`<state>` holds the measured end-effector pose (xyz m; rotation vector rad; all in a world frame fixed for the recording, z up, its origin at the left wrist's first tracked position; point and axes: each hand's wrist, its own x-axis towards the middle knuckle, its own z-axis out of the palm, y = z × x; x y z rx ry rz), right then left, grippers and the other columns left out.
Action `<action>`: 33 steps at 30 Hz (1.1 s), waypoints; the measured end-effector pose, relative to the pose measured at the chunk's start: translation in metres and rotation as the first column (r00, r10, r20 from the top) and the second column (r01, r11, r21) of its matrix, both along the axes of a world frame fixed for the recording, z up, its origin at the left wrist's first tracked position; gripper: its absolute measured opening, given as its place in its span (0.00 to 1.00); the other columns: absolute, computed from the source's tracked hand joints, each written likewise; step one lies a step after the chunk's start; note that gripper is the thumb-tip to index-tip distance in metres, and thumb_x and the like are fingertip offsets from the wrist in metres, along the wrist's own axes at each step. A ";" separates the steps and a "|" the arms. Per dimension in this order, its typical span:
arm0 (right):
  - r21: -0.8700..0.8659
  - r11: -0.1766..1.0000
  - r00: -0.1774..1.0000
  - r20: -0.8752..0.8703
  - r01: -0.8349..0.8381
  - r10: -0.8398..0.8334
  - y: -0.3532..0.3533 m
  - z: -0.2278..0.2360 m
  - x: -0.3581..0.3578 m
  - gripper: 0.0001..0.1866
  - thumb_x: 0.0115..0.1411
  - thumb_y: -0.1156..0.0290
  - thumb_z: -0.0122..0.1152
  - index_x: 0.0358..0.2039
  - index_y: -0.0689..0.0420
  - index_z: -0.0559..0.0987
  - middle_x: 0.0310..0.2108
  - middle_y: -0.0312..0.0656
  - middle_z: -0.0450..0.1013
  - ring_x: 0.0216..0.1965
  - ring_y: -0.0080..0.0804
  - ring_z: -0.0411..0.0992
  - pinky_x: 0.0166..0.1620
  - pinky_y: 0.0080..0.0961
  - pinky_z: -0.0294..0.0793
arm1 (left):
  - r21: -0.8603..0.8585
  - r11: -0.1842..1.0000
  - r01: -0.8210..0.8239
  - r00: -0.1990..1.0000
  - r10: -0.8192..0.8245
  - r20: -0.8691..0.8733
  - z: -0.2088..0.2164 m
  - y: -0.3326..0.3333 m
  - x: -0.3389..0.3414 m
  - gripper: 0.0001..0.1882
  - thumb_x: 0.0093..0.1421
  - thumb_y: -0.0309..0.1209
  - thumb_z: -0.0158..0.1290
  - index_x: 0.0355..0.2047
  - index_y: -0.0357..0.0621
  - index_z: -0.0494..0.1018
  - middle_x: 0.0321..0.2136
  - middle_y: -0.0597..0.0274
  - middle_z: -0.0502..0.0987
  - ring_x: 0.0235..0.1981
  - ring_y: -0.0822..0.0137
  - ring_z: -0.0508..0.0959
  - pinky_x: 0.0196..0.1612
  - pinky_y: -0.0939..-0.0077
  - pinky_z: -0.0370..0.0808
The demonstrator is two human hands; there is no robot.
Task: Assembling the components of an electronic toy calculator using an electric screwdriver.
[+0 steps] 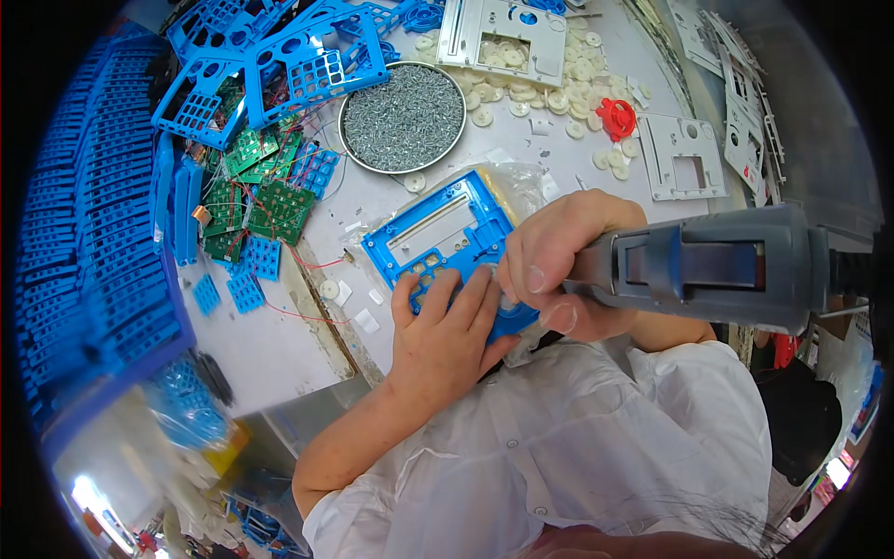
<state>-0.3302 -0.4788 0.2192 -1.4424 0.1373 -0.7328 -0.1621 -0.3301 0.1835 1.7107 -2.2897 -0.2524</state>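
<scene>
A blue plastic housing panel (480, 244) lies at an angle on the work table in front of me, with a long slot and small round holes. My left hand (442, 331) rests on its near part, fingers spread and thumb by the near edge. Closed around the front end of a grey corded electric screwdriver (708, 270) is my right hand (568, 261), over the panel's right side. The tool's tip is hidden beneath that hand. Clear plastic wrap (521, 186) and a yellowish piece lie along the panel's far right edge.
A round metal bowl (402, 116) of screws stands beyond the panel. Green circuit boards (279, 210) with wires lie left, below blue housings (317, 70). Blue parts (102, 233) are stacked far left. White discs (577, 70), a red part (616, 119) and white panels (680, 158) lie right.
</scene>
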 end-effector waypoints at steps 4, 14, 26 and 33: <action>0.053 0.999 1.000 0.012 -0.005 0.005 0.001 -0.002 0.000 0.12 0.61 0.74 0.70 0.39 0.58 0.75 0.24 0.37 0.71 0.24 0.26 0.69 0.33 0.31 0.75 | -0.029 0.999 0.037 0.999 -0.038 -0.021 0.000 -0.006 0.008 0.33 0.49 0.50 0.66 0.52 0.46 0.77 0.55 0.66 0.74 0.55 0.62 0.70 0.62 0.46 0.59; 0.004 1.000 1.000 0.031 -0.003 0.003 -0.003 -0.001 -0.002 0.12 0.61 0.75 0.70 0.40 0.58 0.74 0.24 0.37 0.71 0.24 0.26 0.69 0.32 0.30 0.73 | -0.050 0.999 0.017 0.998 -0.014 0.059 0.001 0.000 0.000 0.31 0.51 0.49 0.65 0.52 0.45 0.77 0.54 0.65 0.74 0.54 0.61 0.70 0.61 0.45 0.61; 0.047 0.999 0.999 0.023 -0.025 0.024 0.000 -0.009 0.003 0.11 0.62 0.75 0.69 0.40 0.58 0.74 0.23 0.36 0.70 0.24 0.25 0.68 0.32 0.30 0.73 | -0.017 0.999 0.042 0.998 -0.043 -0.040 -0.002 -0.006 0.008 0.32 0.49 0.48 0.66 0.53 0.47 0.77 0.54 0.67 0.74 0.52 0.64 0.70 0.61 0.50 0.61; 0.056 0.998 0.999 0.052 -0.015 0.012 0.002 -0.014 0.006 0.11 0.62 0.74 0.68 0.41 0.57 0.74 0.23 0.37 0.70 0.23 0.25 0.68 0.32 0.31 0.73 | -0.039 0.998 0.039 0.997 -0.042 -0.064 -0.003 -0.006 0.010 0.31 0.49 0.48 0.67 0.51 0.48 0.77 0.53 0.68 0.74 0.52 0.65 0.71 0.60 0.52 0.61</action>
